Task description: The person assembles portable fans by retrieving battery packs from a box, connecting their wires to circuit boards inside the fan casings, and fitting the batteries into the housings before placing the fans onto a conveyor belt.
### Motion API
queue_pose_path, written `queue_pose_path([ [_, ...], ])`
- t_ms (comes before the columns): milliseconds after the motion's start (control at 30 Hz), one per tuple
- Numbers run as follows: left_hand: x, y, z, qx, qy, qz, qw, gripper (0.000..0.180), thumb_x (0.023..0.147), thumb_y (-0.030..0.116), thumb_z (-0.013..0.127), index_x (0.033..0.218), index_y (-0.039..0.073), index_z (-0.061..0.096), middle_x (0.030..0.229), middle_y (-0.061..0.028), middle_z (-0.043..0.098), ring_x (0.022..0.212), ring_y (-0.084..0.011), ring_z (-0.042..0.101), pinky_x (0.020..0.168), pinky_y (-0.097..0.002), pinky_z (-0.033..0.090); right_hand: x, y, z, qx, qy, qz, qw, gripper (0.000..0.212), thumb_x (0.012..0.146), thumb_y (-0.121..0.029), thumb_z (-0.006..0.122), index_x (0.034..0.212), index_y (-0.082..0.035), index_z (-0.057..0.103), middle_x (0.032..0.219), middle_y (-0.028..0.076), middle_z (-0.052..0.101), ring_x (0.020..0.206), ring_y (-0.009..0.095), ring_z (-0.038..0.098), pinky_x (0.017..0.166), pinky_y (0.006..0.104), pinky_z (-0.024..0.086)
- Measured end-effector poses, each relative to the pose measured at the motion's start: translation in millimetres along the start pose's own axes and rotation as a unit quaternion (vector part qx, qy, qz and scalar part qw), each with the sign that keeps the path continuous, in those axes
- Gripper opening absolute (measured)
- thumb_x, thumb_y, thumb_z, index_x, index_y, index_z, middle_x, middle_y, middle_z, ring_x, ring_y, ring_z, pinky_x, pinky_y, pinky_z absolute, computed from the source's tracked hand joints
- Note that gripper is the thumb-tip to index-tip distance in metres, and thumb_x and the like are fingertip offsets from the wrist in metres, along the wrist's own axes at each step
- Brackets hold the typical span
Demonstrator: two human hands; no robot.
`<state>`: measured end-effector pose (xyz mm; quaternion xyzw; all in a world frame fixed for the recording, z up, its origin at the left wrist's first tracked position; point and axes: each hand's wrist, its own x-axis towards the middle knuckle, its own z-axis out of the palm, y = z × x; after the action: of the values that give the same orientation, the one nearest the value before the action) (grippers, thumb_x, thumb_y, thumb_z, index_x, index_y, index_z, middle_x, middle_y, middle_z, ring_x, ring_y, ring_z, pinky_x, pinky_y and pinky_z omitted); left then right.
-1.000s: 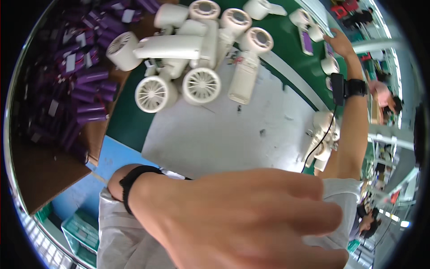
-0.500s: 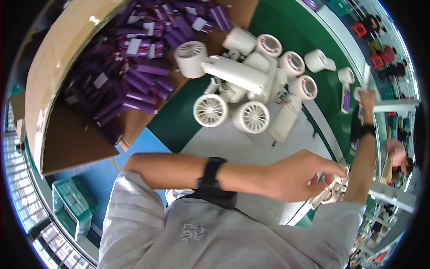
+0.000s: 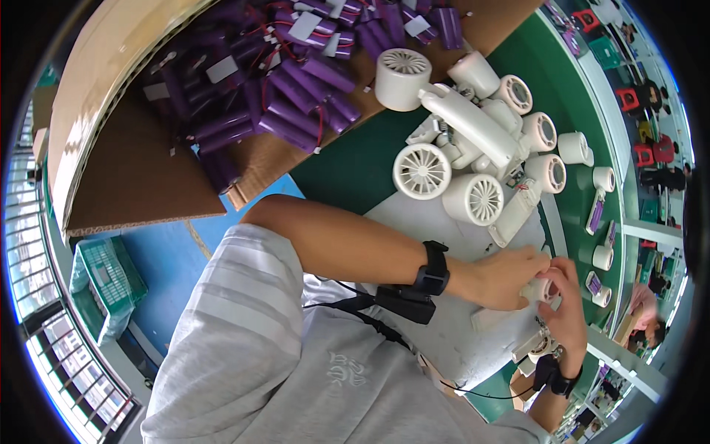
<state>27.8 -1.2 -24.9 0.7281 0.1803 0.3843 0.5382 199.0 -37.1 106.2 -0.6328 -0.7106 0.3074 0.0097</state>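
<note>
My left hand (image 3: pixel 506 278) reaches across from the left, and its closed fingers meet those of my right hand (image 3: pixel 566 305). Between them is a small white fan housing (image 3: pixel 545 288) with a round head, gripped by both hands and partly covered by the fingers. Under my left hand a flat white piece (image 3: pixel 492 319) shows; whether it joins the housing I cannot tell. Close below my right hand are more white fan parts (image 3: pixel 535 346). A pile of white handheld fan housings (image 3: pixel 473 137) with round, slotted heads lies beyond the hands.
A large cardboard box (image 3: pixel 140 174) holds many purple battery packs (image 3: pixel 303 96) with red wires. Opened fans with purple batteries (image 3: pixel 596 211) line the green table's (image 3: pixel 344 174) right side. A green basket (image 3: pixel 111 277) stands at lower left. People sit farther off at right.
My right hand has come back from the far right side of the table to meet my left hand. Both now grip a white fan housing. The view has shifted, so the pile appears farther right.
</note>
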Motion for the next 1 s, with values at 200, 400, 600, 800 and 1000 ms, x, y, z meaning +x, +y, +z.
queue_pose_path([
  [200, -12.1, 9.1, -8.8, 0.033, -0.147, -0.021, 0.988, 0.027, 0.079, 0.014, 0.065, 0.101, 0.003, 0.053, 0.097, -0.0182, 0.061, 0.089, -0.0356, 0.061, 0.076, -0.0451, 0.049, 16.6, -104.8, -17.4, -0.090, 0.106, -0.114, 0.984, 0.043, 0.067, 0.004, 0.067, 0.109, -0.001, 0.058, 0.117, 0.016, 0.057, 0.109, 0.031, 0.055, 0.094, 0.0368, 0.042],
  [400, -35.8, -14.2, 4.2, 0.050, -0.070, 0.088, 0.992, 0.020, 0.074, 0.015, 0.068, 0.089, 0.005, 0.060, 0.087, -0.0154, 0.065, 0.081, -0.0347, 0.063, 0.071, -0.0458, 0.050, 105.5, -241.5, 41.1, -0.065, -0.111, -0.320, 0.939, 0.037, 0.078, -0.012, 0.067, 0.112, 0.000, 0.060, 0.104, 0.016, 0.062, 0.095, 0.031, 0.061, 0.083, 0.0361, 0.048],
  [600, -48.9, -36.1, 30.2, 0.046, -0.015, 0.205, 0.978, 0.017, 0.074, 0.015, 0.067, 0.087, 0.005, 0.061, 0.086, -0.0153, 0.066, 0.082, -0.0339, 0.064, 0.071, -0.0452, 0.050, 182.1, -324.9, 138.4, -0.160, 0.023, -0.464, 0.871, 0.042, 0.081, -0.014, 0.066, 0.120, -0.002, 0.057, 0.109, 0.019, 0.062, 0.092, 0.035, 0.064, 0.081, 0.0433, 0.052],
  [800, -34.3, -36.6, -8.7, 0.018, 0.033, 0.210, 0.977, 0.015, 0.074, 0.015, 0.066, 0.086, 0.005, 0.062, 0.084, -0.0155, 0.066, 0.082, -0.0332, 0.064, 0.070, -0.0449, 0.049, 182.5, -374.9, 192.1, -0.334, 0.058, -0.350, 0.873, 0.033, 0.078, -0.007, 0.067, 0.108, -0.001, 0.055, 0.105, 0.019, 0.064, 0.086, 0.037, 0.066, 0.074, 0.0436, 0.054],
  [1000, -82.6, -14.0, -67.0, -0.067, 0.022, 0.153, 0.986, 0.015, 0.074, 0.015, 0.065, 0.085, 0.005, 0.063, 0.081, -0.0160, 0.065, 0.081, -0.0323, 0.064, 0.069, -0.0447, 0.048, 175.8, -344.4, 141.4, 0.033, -0.008, -0.314, 0.949, 0.037, 0.073, 0.001, 0.071, 0.105, -0.001, 0.053, 0.098, 0.016, 0.064, 0.081, 0.023, 0.067, 0.068, 0.0335, 0.053],
])
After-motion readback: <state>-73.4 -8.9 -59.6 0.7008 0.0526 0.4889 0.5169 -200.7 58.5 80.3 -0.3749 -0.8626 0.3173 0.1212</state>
